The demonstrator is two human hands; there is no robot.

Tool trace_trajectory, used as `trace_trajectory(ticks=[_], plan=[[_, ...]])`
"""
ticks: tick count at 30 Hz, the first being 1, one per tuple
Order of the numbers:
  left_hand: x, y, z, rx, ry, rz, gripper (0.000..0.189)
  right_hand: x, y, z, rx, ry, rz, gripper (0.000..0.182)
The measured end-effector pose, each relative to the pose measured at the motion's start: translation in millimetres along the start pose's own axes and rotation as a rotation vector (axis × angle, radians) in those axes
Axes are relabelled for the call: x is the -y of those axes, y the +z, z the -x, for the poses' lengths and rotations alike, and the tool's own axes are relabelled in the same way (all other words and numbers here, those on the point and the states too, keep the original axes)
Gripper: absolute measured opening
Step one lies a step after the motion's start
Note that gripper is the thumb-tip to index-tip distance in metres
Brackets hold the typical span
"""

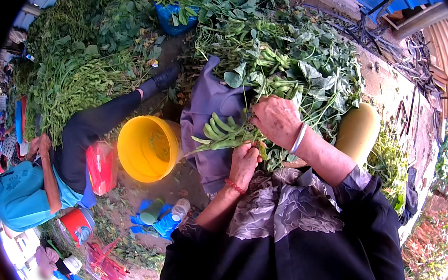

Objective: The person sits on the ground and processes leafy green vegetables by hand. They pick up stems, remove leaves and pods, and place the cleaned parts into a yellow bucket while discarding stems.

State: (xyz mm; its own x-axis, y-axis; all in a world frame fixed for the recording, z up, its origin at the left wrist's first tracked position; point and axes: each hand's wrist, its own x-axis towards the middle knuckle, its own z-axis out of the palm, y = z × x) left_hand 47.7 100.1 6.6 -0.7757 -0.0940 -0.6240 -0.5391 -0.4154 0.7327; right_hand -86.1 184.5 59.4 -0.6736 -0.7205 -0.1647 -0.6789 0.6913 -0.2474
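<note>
My left hand (244, 164), with a red bead bracelet on the wrist, grips a leafy stalk of green bean pods (219, 130). Its fingers are curled round the lower side of the bunch, over my lap. Just above and to the right, my right hand (276, 118), wearing a pale bangle, pinches the same stalk; its fingertips are partly hidden. The pods point left across my greyish-purple trouser leg (204, 101). Left of my knee stands a yellow plastic bucket (138, 148) with some green pods at its bottom.
Heaped bean plants (280, 53) lie beyond my hands, and another pile (80, 73) at left. A seated person in turquoise (23, 195) stretches a leg towards the bucket. Nearby are a red bag (102, 168), bottles (181, 209), a red tub (76, 227) and a large yellowish gourd (357, 133).
</note>
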Motion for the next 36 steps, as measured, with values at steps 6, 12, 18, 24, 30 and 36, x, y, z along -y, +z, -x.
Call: trace_trajectory(ticks=[6, 12, 18, 24, 30, 36], plan=[[-19, -17, -3, 0.412, -0.199, 0.056, 0.016, -17, -7, 14, -0.236, 0.002, -0.455, 0.016], [-52, 8, 6, 0.450, -0.181, 0.307, 0.033, -25, -2, 67, -0.206, 0.490, -1.291, 0.016], [-31, 27, -4, 0.190, -0.214, 0.193, 0.031, -7, 18, 107, -0.378, 0.498, -1.178, 0.010], [-7, 39, -7, 0.160, -0.297, 0.362, 0.024, -4, 30, 128, -0.274, 0.541, -1.065, 0.007], [1, 45, -5, 0.099, -0.049, 0.143, 0.018, -7, 30, 137, -0.289, 0.340, -0.993, 0.016], [3, 49, -5, 0.056, 0.072, 0.031, 0.018, -9, 23, 139, -0.180, 0.378, -1.023, 0.023]])
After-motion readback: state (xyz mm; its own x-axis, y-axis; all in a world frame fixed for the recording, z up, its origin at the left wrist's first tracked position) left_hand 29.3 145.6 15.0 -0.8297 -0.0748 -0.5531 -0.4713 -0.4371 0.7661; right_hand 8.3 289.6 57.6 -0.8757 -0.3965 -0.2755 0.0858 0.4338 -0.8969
